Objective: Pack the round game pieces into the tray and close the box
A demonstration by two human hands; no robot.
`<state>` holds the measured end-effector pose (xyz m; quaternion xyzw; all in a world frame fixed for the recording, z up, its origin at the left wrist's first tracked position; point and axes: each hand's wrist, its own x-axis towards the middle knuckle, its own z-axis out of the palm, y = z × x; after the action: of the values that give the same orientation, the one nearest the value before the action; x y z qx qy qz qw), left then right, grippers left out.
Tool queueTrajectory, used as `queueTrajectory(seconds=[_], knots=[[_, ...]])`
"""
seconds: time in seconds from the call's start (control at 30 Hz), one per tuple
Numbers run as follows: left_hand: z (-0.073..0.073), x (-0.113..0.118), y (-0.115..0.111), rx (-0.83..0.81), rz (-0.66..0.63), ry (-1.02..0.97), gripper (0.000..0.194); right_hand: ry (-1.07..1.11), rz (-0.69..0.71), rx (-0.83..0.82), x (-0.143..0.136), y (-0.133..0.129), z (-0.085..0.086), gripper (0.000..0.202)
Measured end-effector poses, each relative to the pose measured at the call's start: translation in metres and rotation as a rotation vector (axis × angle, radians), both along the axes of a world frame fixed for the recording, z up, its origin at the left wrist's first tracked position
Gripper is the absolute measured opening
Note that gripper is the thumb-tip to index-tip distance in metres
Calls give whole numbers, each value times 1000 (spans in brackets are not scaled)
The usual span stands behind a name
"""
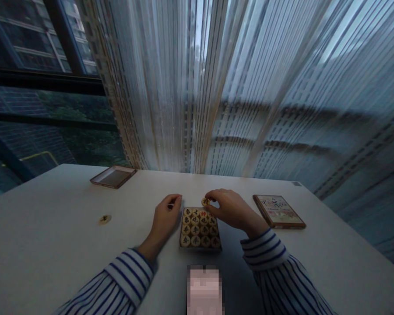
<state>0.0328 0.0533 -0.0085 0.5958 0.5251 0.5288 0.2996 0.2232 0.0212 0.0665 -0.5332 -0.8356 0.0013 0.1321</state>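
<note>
A small square box (200, 250) stands near the middle of the white table, filled with rows of round wooden Chinese chess pieces (195, 229). Most show dark characters; at least one in the far row is red. Over the box's far right corner, my right hand (228, 206) pinches a single chess piece (205, 201) between thumb and fingers. My left hand (167, 212) rests beside the box's left edge with its fingers curled together; whether anything is in them is hidden. Farther left, one loose chess piece (105, 219) lies on the table.
At the back left sits an open, shallow lid or tray (114, 176). A flat box with a printed cover (279, 211) lies to the right. String curtains (197, 87) hang behind the table's far edge (216, 176). A pixelated patch (204, 291) covers the bottom centre.
</note>
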Motion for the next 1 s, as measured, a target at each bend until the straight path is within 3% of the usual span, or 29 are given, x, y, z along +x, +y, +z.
queueTrajectory(seconds=[0.27,0.57,1.0], knots=[[-6,3,3,-29,-59,35,26,-95,6,-70,1,9,-16,24],[-10,0,7,-64,-87,56,27,-100,8,-129,1,11,-19,26],[-5,2,4,-79,-84,86,25,-139,-1,-157,1,12,-20,27]])
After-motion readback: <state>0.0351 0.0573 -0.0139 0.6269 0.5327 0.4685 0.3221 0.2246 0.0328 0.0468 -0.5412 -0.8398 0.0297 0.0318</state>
